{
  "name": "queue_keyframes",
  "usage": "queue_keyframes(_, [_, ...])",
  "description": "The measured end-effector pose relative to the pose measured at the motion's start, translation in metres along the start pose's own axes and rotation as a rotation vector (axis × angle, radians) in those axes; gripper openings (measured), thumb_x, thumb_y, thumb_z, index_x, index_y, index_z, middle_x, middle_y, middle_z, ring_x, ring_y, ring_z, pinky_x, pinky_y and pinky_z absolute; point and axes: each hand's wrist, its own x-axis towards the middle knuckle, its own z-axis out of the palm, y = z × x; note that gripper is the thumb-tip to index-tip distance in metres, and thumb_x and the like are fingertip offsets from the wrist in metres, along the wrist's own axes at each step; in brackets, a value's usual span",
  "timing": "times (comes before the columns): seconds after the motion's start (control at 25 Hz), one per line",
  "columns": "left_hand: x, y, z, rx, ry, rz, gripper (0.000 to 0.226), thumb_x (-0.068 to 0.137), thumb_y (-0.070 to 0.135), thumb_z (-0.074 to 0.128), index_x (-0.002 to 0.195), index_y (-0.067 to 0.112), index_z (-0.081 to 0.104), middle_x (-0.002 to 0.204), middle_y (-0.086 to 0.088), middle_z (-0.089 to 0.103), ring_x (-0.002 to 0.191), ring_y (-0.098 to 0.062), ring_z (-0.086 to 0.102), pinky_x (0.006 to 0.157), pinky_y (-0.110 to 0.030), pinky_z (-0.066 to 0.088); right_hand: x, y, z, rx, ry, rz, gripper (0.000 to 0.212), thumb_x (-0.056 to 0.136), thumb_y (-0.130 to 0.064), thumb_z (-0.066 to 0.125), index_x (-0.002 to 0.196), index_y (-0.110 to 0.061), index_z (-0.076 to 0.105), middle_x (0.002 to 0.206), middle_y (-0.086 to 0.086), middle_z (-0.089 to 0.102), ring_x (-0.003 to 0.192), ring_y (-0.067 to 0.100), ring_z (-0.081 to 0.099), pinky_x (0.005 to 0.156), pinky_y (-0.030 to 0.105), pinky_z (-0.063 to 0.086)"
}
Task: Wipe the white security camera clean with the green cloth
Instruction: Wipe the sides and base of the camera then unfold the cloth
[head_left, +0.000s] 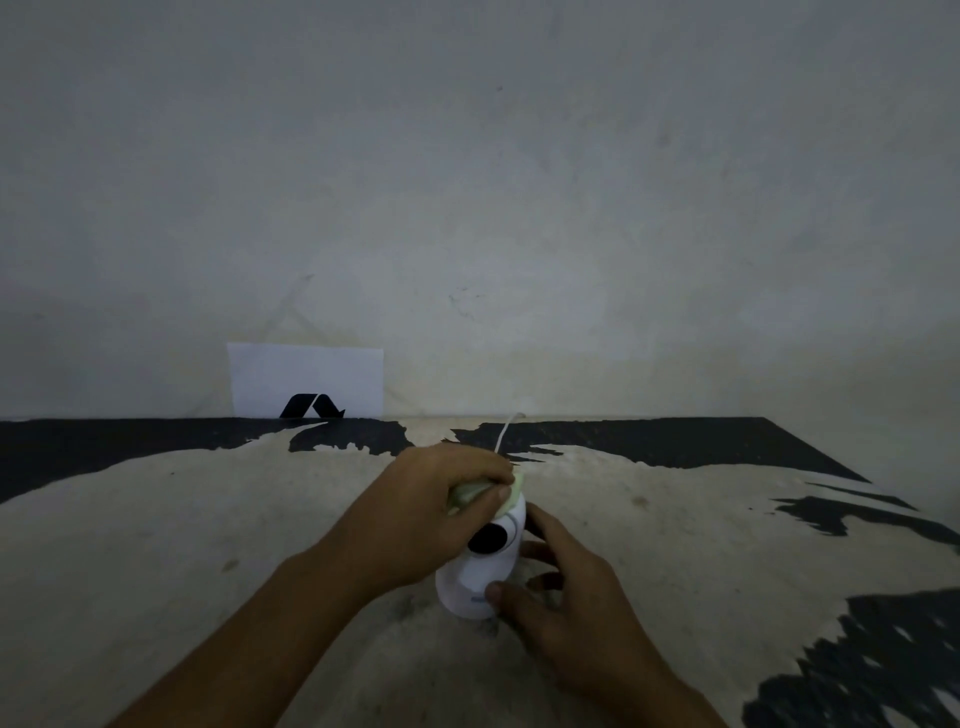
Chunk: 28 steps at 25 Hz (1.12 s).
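Observation:
The white security camera (475, 577) stands on the worn table near its middle, its black round lens facing me. My left hand (421, 514) is closed on the pale green cloth (506, 493), which is bunched up and pressed onto the top of the camera's head. My right hand (561, 582) grips the camera's base from the right, thumb on the front of the base. A thin white cable (505, 434) runs from behind the camera toward the wall.
The table (208, 545) is beige with patches of black coating along its far edge and right side. A white paper with a black mark (306, 382) leans against the wall at the back left. A bare wall rises behind.

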Motion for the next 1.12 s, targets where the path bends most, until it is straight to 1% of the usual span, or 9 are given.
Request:
queue_keyframes(0.08, [-0.003,-0.001,0.0,0.016,-0.012,0.045,0.027,0.083,0.036,0.057,0.106,0.025,0.068,0.109,0.012,0.069,0.101,0.001,0.059,0.087,-0.013,0.048,0.0,-0.001,0.0,0.002,-0.001,0.004,0.073,0.077,-0.039,0.074,0.136,-0.045,0.031,0.128,-0.033,0.046,0.102,-0.018,0.048,0.075,0.01,0.048])
queue_keyframes(0.28, [-0.005,-0.002,0.005,-0.076,0.174,-0.148,0.02,0.085,0.029,0.06,0.102,0.027,0.069,0.1,0.013,0.07,0.098,0.006,0.057,0.08,-0.001,0.042,0.001,-0.001,0.0,0.005,0.007,0.002,0.072,0.077,-0.038,0.075,0.134,-0.048,0.032,0.122,-0.038,0.046,0.103,-0.025,0.046,0.073,0.01,0.05])
queue_keyframes(0.4, [-0.002,0.006,0.005,0.006,0.046,0.006,0.022,0.082,0.028,0.06,0.1,0.023,0.07,0.104,0.01,0.071,0.1,0.0,0.058,0.084,-0.004,0.042,0.002,0.001,0.001,-0.005,-0.005,0.004,0.076,0.077,-0.042,0.074,0.139,-0.042,0.031,0.123,-0.038,0.043,0.097,-0.025,0.047,0.072,0.005,0.048])
queue_keyframes(0.52, [0.005,0.011,0.006,0.097,-0.04,0.066,0.019,0.083,0.024,0.06,0.097,0.02,0.071,0.099,0.004,0.073,0.092,-0.006,0.059,0.079,-0.002,0.035,0.002,0.0,0.001,-0.005,-0.005,0.017,0.078,0.076,-0.042,0.075,0.139,-0.041,0.03,0.118,-0.038,0.042,0.093,-0.024,0.046,0.07,0.002,0.046])
queue_keyframes(0.64, [0.007,0.012,0.009,0.043,0.04,-0.069,0.018,0.084,0.025,0.059,0.097,0.022,0.071,0.097,0.007,0.073,0.086,-0.004,0.061,0.076,-0.013,0.045,0.001,-0.003,0.001,0.008,-0.002,0.02,0.075,0.077,-0.039,0.075,0.134,-0.047,0.028,0.116,-0.039,0.043,0.094,-0.022,0.047,0.071,0.005,0.047])
queue_keyframes(0.76, [0.004,0.006,0.01,-0.064,0.139,-0.262,0.017,0.086,0.026,0.057,0.098,0.026,0.07,0.092,0.015,0.068,0.084,0.005,0.059,0.071,0.0,0.039,-0.001,-0.004,0.0,0.007,0.007,0.016,0.07,0.078,-0.036,0.074,0.134,-0.046,0.033,0.123,-0.032,0.048,0.099,-0.019,0.048,0.072,0.006,0.048])
queue_keyframes(0.84, [-0.003,0.002,0.013,-0.122,0.199,-0.338,0.017,0.088,0.026,0.056,0.1,0.027,0.068,0.093,0.016,0.067,0.087,0.009,0.056,0.069,0.002,0.039,-0.001,-0.004,-0.001,-0.002,0.007,0.003,0.069,0.079,-0.036,0.073,0.134,-0.047,0.034,0.122,-0.033,0.049,0.1,-0.024,0.047,0.072,0.004,0.047])
queue_keyframes(1.0, [-0.024,0.0,0.023,-0.153,0.333,-0.38,0.017,0.089,0.025,0.054,0.102,0.024,0.064,0.099,0.008,0.068,0.091,0.002,0.058,0.074,-0.005,0.045,-0.002,-0.004,-0.001,-0.018,0.023,-0.008,0.066,0.077,-0.036,0.075,0.127,-0.052,0.034,0.116,-0.036,0.051,0.104,-0.021,0.048,0.075,0.008,0.048])
queue_keyframes(1.12, [-0.038,0.001,0.024,-0.212,0.345,-0.315,0.014,0.082,0.027,0.064,0.096,0.024,0.062,0.102,0.008,0.063,0.095,-0.003,0.058,0.078,-0.018,0.051,-0.002,-0.003,-0.001,-0.026,0.031,-0.01,0.07,0.077,-0.037,0.074,0.136,-0.042,0.037,0.124,-0.027,0.054,0.105,-0.013,0.051,0.079,0.015,0.051])
